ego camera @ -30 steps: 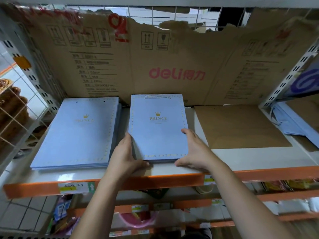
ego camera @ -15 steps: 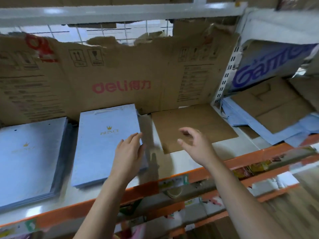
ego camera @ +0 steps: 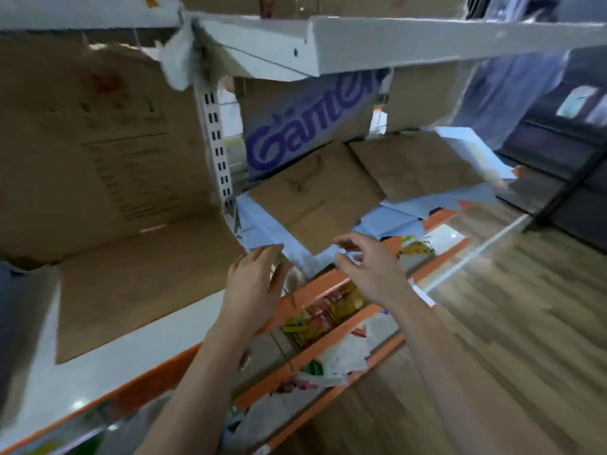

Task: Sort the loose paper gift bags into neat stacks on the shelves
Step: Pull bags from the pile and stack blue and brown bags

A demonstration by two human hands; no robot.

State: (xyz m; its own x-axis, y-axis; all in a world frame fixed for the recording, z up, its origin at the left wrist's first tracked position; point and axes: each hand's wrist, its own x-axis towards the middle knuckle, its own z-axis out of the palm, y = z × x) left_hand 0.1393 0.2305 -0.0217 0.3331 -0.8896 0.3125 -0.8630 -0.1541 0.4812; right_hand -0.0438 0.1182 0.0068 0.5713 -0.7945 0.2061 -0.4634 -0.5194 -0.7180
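Note:
A loose pile of light blue paper gift bags (ego camera: 272,234) and brown kraft bags (ego camera: 315,198) lies on the right shelf bay, overlapping and askew. My left hand (ego camera: 254,284) hovers at the near left corner of the pile, fingers relaxed, just touching a blue bag's edge. My right hand (ego camera: 364,261) reaches over the pile's front edge with fingers loosely curled; blur hides whether it grips anything. Another brown bag (ego camera: 414,162) lies further right with blue bags under it.
A flat brown cardboard sheet (ego camera: 141,284) covers the white shelf (ego camera: 108,359) in the left bay. A white perforated upright (ego camera: 216,149) divides the bays. A blue "Game" box panel (ego camera: 305,126) stands behind the pile. Orange-edged lower shelves (ego camera: 322,310) hold packaged goods. Wooden floor at right.
My view swung right, away from the neat blue stacks. Both hands left the stacked blue bag and moved to the loose pile in the right bay.

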